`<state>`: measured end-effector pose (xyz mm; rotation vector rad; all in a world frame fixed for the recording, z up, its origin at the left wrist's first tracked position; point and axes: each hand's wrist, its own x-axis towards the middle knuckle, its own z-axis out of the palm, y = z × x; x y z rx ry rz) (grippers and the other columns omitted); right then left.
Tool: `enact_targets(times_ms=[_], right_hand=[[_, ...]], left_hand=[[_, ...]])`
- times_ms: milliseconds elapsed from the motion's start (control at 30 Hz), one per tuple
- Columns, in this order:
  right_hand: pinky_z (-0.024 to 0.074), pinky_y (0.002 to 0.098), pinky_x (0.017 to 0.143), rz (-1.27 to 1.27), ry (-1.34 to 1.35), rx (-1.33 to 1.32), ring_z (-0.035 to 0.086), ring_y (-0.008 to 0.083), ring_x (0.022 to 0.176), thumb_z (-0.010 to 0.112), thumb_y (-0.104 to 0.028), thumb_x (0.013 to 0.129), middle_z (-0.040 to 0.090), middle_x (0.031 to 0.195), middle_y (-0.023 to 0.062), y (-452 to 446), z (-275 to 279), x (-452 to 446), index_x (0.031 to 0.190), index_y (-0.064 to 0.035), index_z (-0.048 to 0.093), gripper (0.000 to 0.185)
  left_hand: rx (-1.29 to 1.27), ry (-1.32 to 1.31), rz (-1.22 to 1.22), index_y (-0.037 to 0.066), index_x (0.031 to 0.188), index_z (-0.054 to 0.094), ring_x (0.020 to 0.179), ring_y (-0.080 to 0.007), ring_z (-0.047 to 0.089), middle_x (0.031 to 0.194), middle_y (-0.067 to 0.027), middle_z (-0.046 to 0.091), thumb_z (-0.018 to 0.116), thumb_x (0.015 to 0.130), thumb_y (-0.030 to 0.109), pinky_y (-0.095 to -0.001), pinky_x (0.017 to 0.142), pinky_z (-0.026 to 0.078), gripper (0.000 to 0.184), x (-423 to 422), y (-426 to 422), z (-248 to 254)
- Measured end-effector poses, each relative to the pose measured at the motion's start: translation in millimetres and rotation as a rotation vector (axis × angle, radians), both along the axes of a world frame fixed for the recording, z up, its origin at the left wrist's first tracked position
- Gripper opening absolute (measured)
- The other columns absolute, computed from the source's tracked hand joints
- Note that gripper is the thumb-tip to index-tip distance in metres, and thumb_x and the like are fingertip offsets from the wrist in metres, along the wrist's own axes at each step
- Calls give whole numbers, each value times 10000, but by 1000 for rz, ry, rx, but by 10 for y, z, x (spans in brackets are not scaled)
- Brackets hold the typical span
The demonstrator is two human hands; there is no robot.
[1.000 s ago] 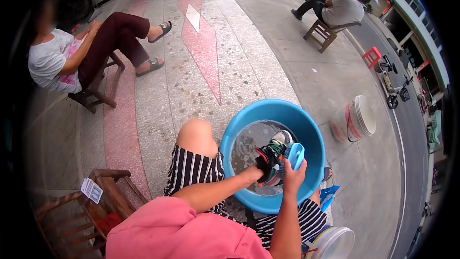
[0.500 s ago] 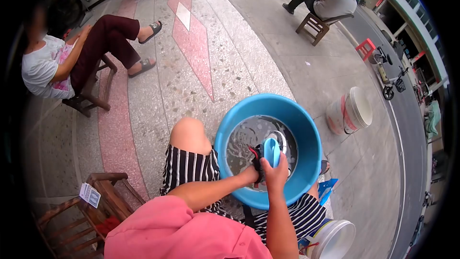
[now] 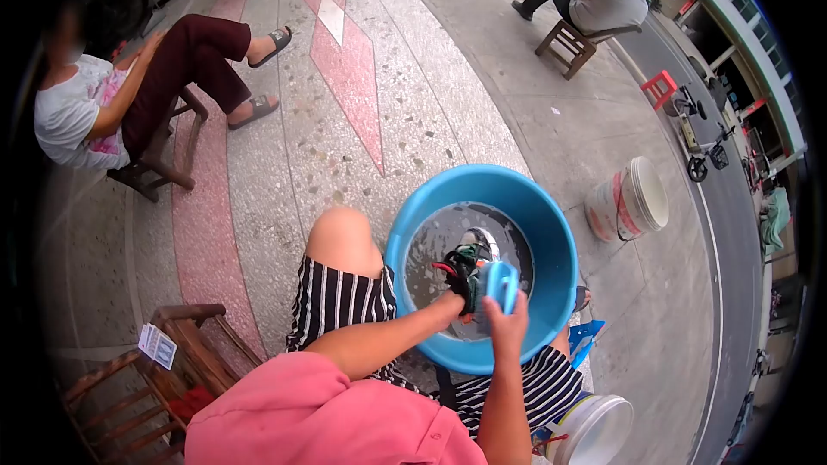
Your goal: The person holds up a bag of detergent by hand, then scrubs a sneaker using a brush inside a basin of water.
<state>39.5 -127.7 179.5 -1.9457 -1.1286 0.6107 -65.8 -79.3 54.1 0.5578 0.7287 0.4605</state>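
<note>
A black and white sneaker [image 3: 472, 257] with red and green parts is held over the blue basin [image 3: 403, 228], its toe pointing away from me. My left hand [image 3: 448, 306] is closed on the shoe's heel end, with the fingers partly hidden. In my right hand [image 3: 508, 320] is a light blue scrub brush [image 3: 500, 286], gripped by its handle. The brush lies against or just over the right side of the shoe; I cannot tell if its bristles touch. Greyish, sudsy water [image 3: 428, 250] covers the basin's bottom.
Stacked white buckets [image 3: 627, 198] stand right of the basin, and another white bucket [image 3: 594, 430] is by my right leg. A wooden chair [image 3: 185, 353] with cards on it is at my left. Seated people [image 3: 95, 112] are on both sides.
The brush has moved slightly right and down, turning away from the shoe's top. More of the shoe's toe and upper now shows. Both hands keep their hold.
</note>
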Motion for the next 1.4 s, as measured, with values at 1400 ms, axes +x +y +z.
enact_targets(times_ms=[1400], right_hand=[[451, 339, 815, 108, -66, 0, 579, 269, 921, 757, -247, 675, 583, 1022, 150, -485, -105, -126, 1161, -31, 500, 590]], left_hand=[[-269, -179, 409, 46, 1179, 500, 952, -182, 591, 1106, -82, 588, 537, 887, 254, -365, 807, 505, 361, -134, 238, 426]])
